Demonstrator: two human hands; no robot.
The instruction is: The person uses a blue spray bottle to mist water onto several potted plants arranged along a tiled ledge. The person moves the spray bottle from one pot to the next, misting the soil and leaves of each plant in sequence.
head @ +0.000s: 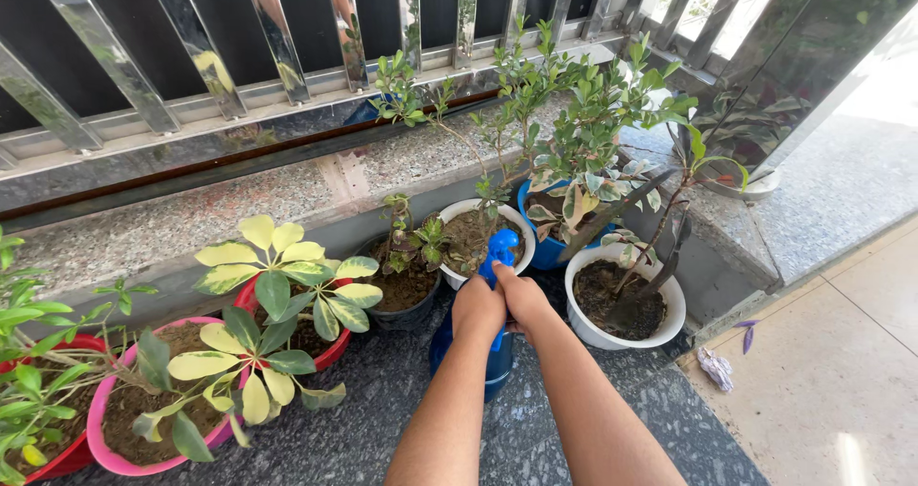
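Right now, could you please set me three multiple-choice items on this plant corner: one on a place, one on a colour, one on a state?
1. Where is the blue spray bottle?
A. on the railing
B. in front of the white pots, under both hands
C. inside the pink pot

2. What colour is the pot at the lower left, with the yellow-green leaves over it?
A. pink
B. black
C. white

3. How are the left hand and right hand placed?
A. both hanging free
B. one in soil
C. both closed on the bottle

Answers: 1 B, it stands on the dark stone before the white pots; 2 A, its rim is pink; 3 C, both hands wrap it.
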